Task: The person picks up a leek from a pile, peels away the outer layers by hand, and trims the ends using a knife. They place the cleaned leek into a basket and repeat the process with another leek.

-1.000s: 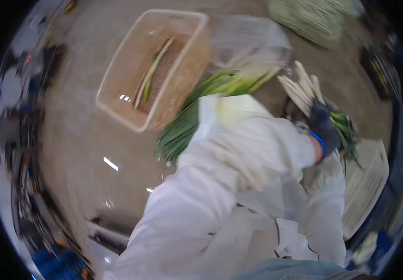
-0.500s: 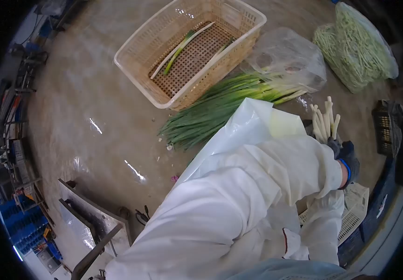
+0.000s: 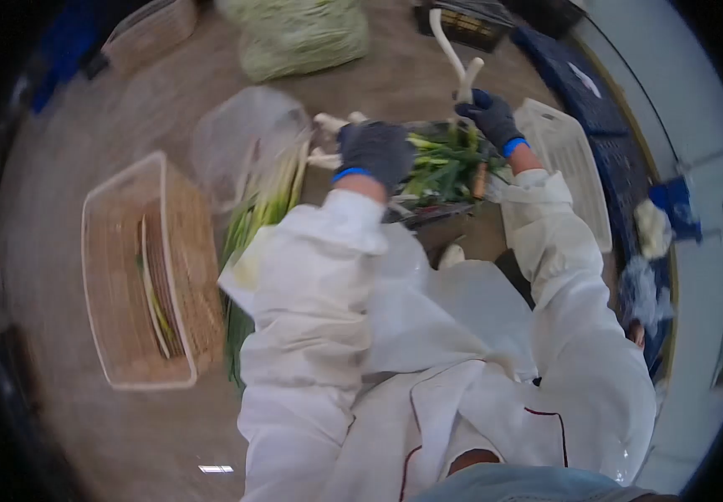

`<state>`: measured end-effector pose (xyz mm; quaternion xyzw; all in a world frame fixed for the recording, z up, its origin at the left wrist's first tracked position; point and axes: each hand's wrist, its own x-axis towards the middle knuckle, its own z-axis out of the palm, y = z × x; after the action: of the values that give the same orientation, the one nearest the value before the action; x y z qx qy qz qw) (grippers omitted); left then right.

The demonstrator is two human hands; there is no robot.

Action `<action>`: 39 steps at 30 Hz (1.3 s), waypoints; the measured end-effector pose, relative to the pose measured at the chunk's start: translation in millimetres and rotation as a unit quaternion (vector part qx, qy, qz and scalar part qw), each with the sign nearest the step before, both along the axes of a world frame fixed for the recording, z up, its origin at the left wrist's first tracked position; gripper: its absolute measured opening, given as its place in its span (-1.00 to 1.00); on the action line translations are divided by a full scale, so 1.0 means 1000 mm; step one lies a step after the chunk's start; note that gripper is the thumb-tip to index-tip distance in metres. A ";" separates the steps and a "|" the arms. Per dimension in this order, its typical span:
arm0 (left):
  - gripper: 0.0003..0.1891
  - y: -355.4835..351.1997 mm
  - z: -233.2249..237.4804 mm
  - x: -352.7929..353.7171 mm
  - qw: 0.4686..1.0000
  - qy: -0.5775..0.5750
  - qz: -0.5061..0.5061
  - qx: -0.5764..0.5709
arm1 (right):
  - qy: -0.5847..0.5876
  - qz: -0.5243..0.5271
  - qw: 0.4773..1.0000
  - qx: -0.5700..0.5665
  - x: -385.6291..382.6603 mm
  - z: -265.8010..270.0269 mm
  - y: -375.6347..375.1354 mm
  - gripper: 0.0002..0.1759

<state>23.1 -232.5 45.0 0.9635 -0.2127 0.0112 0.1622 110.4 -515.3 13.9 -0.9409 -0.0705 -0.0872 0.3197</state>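
Note:
My left hand (image 3: 375,155), in a dark glove, is closed round several white leek stalks (image 3: 332,125) whose ends stick out to the left. On the right, my right hand (image 3: 491,119), also gloved, grips a couple of long white stalks (image 3: 467,81) that point upward. Between and below the hands lies a dark crate (image 3: 436,205) with green leaf trimmings (image 3: 445,163) in it. A pile of long green leeks (image 3: 265,201) rests on the floor left of my left sleeve, partly under a clear plastic bag (image 3: 240,134).
A beige basket (image 3: 202,276) with a few stalks inside stands at the left. A bag of green vegetables (image 3: 303,38) is at the top. To the right are a white crate (image 3: 574,167) and blue crates (image 3: 620,167) along the wall. Another basket (image 3: 152,38) stands at the upper left.
The view has swung to the right. My hands have come apart, each with white stalks, and my right hand and the crate of trimmings now show clearly.

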 end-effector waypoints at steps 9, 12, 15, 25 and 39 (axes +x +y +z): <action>-0.46 -0.081 0.017 -0.005 0.910 0.010 -0.003 -0.415 | -0.099 0.018 0.993 0.061 -0.068 0.020 0.003 -0.63; -0.55 -0.090 0.015 0.005 0.836 0.129 0.010 -0.533 | -0.128 0.063 0.990 -0.021 -0.079 0.024 0.016 -0.64; -0.74 -0.068 0.002 0.025 0.873 0.023 -0.009 -0.488 | -0.038 0.009 0.986 0.160 -0.076 0.035 0.000 -0.68; -0.43 -0.046 -0.071 0.041 0.559 0.499 0.211 -0.628 | -0.095 0.029 0.721 0.686 -0.066 0.058 -0.135 -0.65; -0.52 -0.108 0.007 0.010 0.584 0.354 -0.119 -0.721 | 0.032 0.132 0.563 0.815 -0.079 0.048 -0.022 -0.66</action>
<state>33.5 -340.9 52.4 0.4240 -0.1734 -0.2008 0.8659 31.5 -537.6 61.7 -0.2623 -0.0825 -0.0339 0.9609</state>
